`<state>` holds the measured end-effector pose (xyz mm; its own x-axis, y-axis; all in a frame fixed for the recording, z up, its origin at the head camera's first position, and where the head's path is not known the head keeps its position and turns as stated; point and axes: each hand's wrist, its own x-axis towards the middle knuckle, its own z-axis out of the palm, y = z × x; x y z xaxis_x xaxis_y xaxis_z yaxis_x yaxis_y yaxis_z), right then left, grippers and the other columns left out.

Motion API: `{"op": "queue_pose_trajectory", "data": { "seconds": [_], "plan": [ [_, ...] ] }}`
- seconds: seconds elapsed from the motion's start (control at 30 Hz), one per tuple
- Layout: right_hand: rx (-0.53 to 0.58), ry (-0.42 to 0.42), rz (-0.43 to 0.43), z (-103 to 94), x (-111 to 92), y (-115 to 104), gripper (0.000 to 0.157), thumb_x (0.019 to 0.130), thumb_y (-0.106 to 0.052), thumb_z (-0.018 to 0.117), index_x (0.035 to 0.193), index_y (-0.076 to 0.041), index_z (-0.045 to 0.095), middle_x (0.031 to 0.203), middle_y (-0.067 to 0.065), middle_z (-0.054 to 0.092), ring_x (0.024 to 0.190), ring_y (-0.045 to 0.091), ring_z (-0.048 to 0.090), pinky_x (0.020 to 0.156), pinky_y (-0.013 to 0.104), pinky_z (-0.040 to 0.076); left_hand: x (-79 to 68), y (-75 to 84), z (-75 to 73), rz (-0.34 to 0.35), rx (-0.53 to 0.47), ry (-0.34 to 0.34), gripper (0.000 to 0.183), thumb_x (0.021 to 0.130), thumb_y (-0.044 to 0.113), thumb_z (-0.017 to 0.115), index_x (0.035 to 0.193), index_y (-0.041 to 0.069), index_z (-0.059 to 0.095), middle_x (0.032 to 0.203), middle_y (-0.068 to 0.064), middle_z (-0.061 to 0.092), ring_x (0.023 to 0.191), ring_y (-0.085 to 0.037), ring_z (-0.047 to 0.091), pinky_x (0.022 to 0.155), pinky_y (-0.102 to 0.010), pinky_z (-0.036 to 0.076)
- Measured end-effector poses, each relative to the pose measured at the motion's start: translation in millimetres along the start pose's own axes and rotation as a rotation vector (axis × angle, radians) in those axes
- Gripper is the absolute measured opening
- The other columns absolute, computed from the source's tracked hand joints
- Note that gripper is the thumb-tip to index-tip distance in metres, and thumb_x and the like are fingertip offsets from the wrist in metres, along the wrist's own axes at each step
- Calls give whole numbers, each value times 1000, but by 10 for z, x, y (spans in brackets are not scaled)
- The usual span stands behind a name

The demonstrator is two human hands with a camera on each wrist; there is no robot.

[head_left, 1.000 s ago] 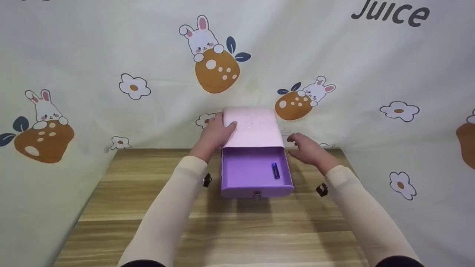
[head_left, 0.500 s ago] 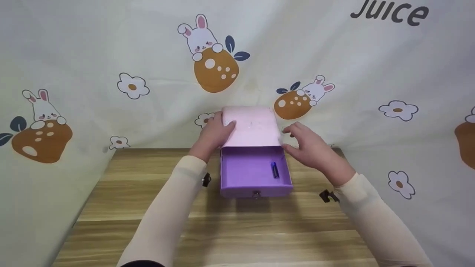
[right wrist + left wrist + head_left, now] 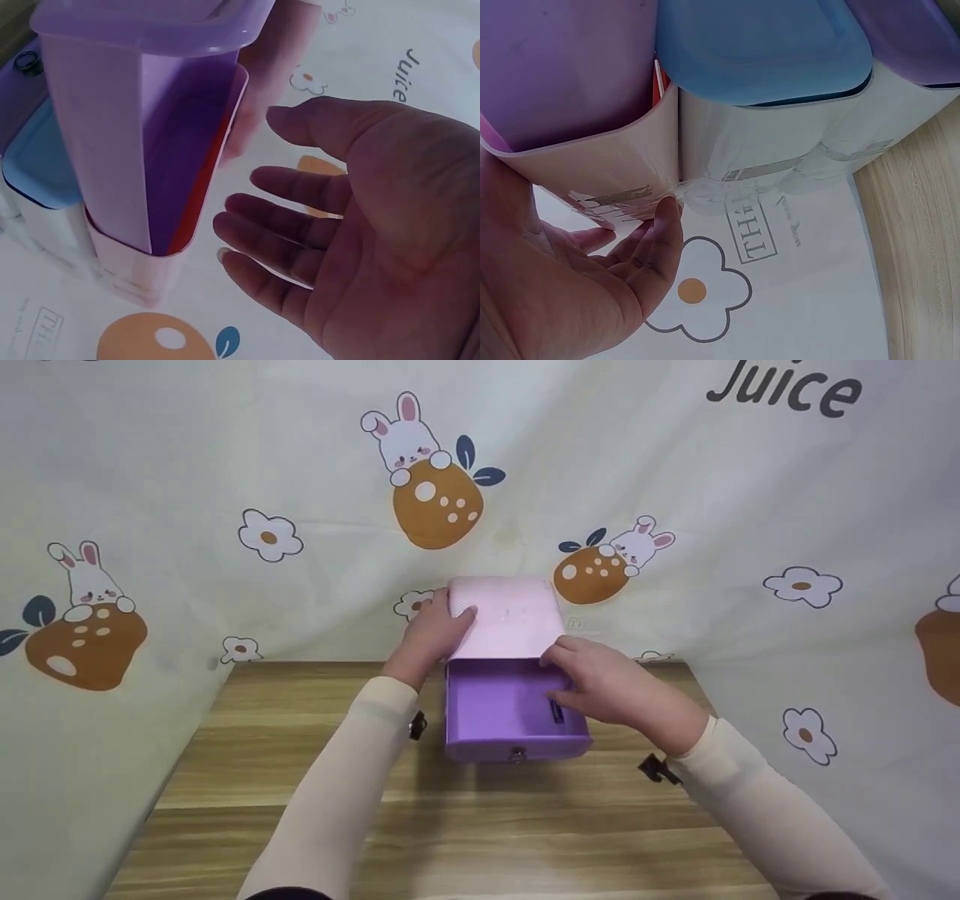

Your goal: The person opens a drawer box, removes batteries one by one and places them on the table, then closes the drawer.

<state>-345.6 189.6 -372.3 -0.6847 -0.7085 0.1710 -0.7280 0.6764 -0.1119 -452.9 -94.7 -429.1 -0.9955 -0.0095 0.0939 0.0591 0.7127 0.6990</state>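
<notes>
A pink drawer cabinet (image 3: 506,619) stands at the table's far edge, its purple top drawer (image 3: 487,705) pulled out toward me. In the drawer, near the right wall, lies a small dark cylinder (image 3: 557,714), partly covered by my right thumb. My left hand (image 3: 435,634) grips the cabinet's left side, thumb on top and fingers down the side wall. My right hand (image 3: 607,682) hovers over the drawer's right side with fingers spread and slightly bent, holding nothing. In the right wrist view its palm faces the pulled-out drawer.
Below the top drawer, the left wrist view shows a blue drawer (image 3: 765,45) and another purple one (image 3: 911,37), both closed. Clear tape (image 3: 761,171) runs along the cabinet's side. A printed cloth (image 3: 300,450) hangs behind the wooden table (image 3: 480,840).
My right hand has come in from beside the cabinet, moving left and then down over the drawer's right side. The left hand, cabinet and drawer have stayed put.
</notes>
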Motion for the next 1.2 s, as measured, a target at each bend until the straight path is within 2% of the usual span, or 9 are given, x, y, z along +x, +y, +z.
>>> {"op": "queue_pose_trajectory", "data": {
  "seconds": [0.27, 0.47, 0.63, 0.77, 0.9, 1.07, 1.2],
  "plan": [
    [-83, -168, 20, 71, 83, -130, 46, 92, -21, 90, 130, -2, 71, 119, 12, 73, 106, 30, 70, 96, 50, 59, -3, 1, -4, 5, 7, 3, 85, 110, 56, 53, 171, 3, 31, 166, -29, 44, 151, -46, 48, 124, -56, 38],
    [-213, -234, 39, 177, 150, -186, 39, 84, -22, 94, 109, -4, 70, 95, 5, 65, 87, 27, 63, 79, 47, 58, -5, -10, 1, 0, 1, 1, 85, 109, 57, 53, 171, 3, 30, 167, -28, 43, 151, -46, 47, 124, -56, 38],
    [-290, -282, 68, 244, 190, -225, 48, 84, -27, 98, 114, -1, 71, 103, 10, 68, 94, 31, 65, 88, 49, 59, -9, -3, 7, -2, 0, 3, 86, 109, 57, 54, 172, 4, 30, 166, -29, 43, 151, -47, 48, 124, -56, 38],
    [-338, -293, 71, 285, 200, -250, 51, 84, -27, 98, 117, 2, 71, 108, 15, 70, 98, 34, 67, 90, 51, 60, -16, 8, 9, -1, -9, 3, 86, 109, 57, 55, 172, 4, 30, 167, -28, 43, 152, -46, 47, 125, -56, 38],
    [-378, -278, 56, 328, 199, -266, 44, 85, -19, 93, 117, 4, 72, 108, 18, 71, 98, 37, 68, 87, 51, 60, -10, 5, 8, -4, -6, 8, 86, 109, 57, 55, 172, 4, 31, 166, -27, 45, 151, -46, 48, 124, -56, 39],
    [-411, -249, 42, 374, 198, -259, 30, 85, -4, 81, 113, 4, 72, 106, 20, 69, 95, 38, 67, 84, 51, 59, 12, -7, 17, -5, 8, 0, 86, 108, 58, 53, 171, 4, 30, 166, -27, 45, 150, -45, 49, 123, -56, 40],
    [-406, -252, 47, 386, 202, -231, 27, 86, 0, 77, 112, 5, 71, 105, 21, 68, 93, 38, 66, 86, 51, 59, 21, -14, 23, -5, 13, -1, 86, 108, 58, 53, 171, 4, 30, 167, -27, 44, 151, -45, 48, 124, -55, 39]
  ]
}}
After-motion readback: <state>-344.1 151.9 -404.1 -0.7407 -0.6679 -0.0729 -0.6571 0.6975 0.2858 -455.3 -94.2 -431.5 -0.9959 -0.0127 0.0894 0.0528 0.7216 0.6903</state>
